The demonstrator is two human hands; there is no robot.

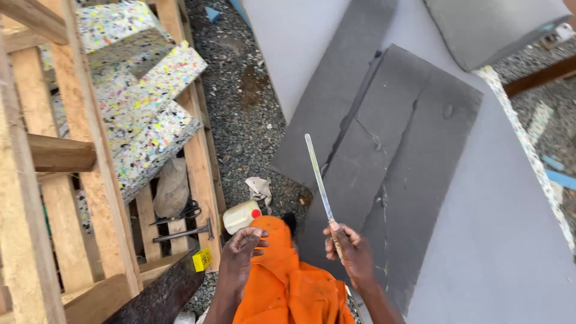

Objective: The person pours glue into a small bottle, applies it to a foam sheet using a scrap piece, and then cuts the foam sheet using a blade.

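Head view: right hand (353,252) fingers wrapped tight around the handle of a long thin metal blade (318,177), blade pointing up and slightly left, over dark grey foam sheets (414,150) lying on a pale grey slab (498,240). Left hand (240,255) empty, fingers loosely curled, narrow, just beside the orange cloth-covered knee (282,270). White plastic jug with red cap (241,216) on gravel near the knee. Speckled multicolour foam pieces (141,102) on a wooden pallet frame (72,180), scissors (180,214) below them.
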